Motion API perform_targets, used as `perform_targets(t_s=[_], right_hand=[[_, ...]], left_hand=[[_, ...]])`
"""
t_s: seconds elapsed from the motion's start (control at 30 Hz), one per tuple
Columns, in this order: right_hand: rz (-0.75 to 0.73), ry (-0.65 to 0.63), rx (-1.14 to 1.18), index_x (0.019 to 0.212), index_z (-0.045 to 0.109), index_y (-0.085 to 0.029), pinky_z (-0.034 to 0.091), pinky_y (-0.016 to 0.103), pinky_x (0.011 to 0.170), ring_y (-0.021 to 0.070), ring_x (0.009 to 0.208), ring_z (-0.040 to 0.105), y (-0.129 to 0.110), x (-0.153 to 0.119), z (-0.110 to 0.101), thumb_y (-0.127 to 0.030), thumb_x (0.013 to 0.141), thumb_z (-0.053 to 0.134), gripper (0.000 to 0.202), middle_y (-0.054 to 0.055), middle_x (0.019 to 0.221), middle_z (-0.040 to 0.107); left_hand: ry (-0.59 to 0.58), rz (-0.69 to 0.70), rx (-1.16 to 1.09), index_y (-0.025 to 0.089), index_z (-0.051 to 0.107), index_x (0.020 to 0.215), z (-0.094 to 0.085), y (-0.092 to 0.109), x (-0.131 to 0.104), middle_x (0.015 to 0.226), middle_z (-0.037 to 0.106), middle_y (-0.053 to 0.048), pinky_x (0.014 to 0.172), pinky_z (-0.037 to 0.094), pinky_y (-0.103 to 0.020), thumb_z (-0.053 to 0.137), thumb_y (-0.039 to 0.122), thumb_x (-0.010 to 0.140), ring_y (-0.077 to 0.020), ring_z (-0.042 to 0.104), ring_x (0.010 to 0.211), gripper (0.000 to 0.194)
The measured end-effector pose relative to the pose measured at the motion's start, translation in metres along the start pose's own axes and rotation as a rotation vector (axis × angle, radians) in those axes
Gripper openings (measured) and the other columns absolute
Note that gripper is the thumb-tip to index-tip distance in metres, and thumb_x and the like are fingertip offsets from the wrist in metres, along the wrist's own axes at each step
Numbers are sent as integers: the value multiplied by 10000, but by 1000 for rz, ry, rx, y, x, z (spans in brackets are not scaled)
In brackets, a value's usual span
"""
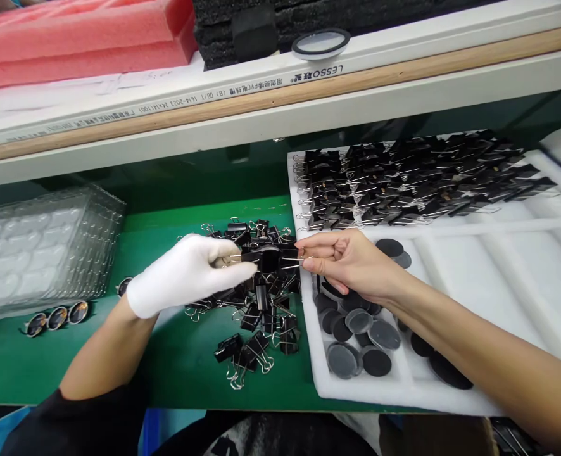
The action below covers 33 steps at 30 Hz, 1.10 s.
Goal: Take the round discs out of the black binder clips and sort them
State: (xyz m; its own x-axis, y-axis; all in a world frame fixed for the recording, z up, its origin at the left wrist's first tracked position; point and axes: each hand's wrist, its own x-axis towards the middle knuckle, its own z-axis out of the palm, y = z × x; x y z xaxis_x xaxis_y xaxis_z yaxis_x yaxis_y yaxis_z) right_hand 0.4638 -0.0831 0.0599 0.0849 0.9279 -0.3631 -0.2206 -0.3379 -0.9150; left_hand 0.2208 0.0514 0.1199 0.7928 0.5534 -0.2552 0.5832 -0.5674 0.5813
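We seem mid-clipping a dark disc [270, 260]; our left hand [197, 272] and right hand [349, 261] pinch binder clips [290, 258]; the next move likely wants evenness.

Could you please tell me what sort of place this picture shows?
Probably a small-parts assembly workstation, perhaps in a factory: rows of binder clips and loose round discs lie on a white foam tray, and clear plastic trays stand stacked on a green worktop.

Held clips [289, 254] seem partly hidden.
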Motion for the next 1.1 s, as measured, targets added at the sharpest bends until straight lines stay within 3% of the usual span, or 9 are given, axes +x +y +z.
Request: perform_targets(t_s=[0.3,0.43,0.5,0.57,0.63,0.73,0.83,0.97,1.1], right_hand=[[-8,-27,-59,1044,813,-172,302,214,309,12,346,421,2,-2,1,-324,728,910,363,112,1000,819],[-76,-48,-201,1113,782,-201,417,255,366,55,368,497,1,-2,-3,-361,819,845,341,67,944,809],[-196,-41,-339,1176,760,-215,537,305,489,118,445,602,-1,-5,-6,-363,880,803,334,11,759,768],[-394,11,-514,1234,740,-230,609,357,655,176,603,711,-3,-8,-8,-323,920,774,329,-1,736,761],[-649,82,-685,1312,705,-251,629,401,813,227,869,781,-5,-11,-9,-271,927,775,392,50,1002,816],[-1001,158,-896,1439,614,-268,568,485,1049,304,1291,681,-4,-12,-9,-228,908,808,566,123,1437,690],[-1178,220,-1050,1441,585,-259,505,512,1090,323,1345,633,0,-10,-7,-173,904,798,584,142,1464,660],[-1306,312,-1142,1319,630,-263,472,444,940,272,1133,712,5,-9,-2,-191,951,758,397,83,1225,762],[-1270,282,-1240,1183,697,-267,399,428,940,216,1027,716,5,-15,10,-208,1025,659,173,31,1107,798]], left_hand=[[-39,36,54,195,346,639,2,-5,-2,598,293,66,484,228,-225,609,617,960,-69,266,551,592],[27,132,133,194,440,654,3,-9,0,575,353,74,498,259,-233,613,597,979,-72,306,532,546],[150,280,273,197,517,691,4,-11,2,570,429,73,545,302,-249,639,580,978,-83,381,539,495],[329,446,491,203,606,772,3,-12,4,603,541,53,609,345,-283,657,570,979,-112,487,577,424],[516,565,724,207,657,855,3,-13,5,655,627,20,648,356,-320,648,508,1003,-149,568,624,335],[700,663,947,216,671,937,5,-12,3,729,695,-9,666,358,-348,604,364,1036,-179,631,692,190],[734,711,1005,232,664,1017,7,-13,1,797,729,-13,677,376,-358,591,352,1042,-191,670,760,143],[669,687,998,248,658,1027,9,-13,0,824,745,-13,672,385,-365,597,394,1033,-200,685,765,158],[620,702,932,260,666,1041,11,-10,0,831,763,-32,667,422,-390,613,381,1016,-225,695,714,135]])
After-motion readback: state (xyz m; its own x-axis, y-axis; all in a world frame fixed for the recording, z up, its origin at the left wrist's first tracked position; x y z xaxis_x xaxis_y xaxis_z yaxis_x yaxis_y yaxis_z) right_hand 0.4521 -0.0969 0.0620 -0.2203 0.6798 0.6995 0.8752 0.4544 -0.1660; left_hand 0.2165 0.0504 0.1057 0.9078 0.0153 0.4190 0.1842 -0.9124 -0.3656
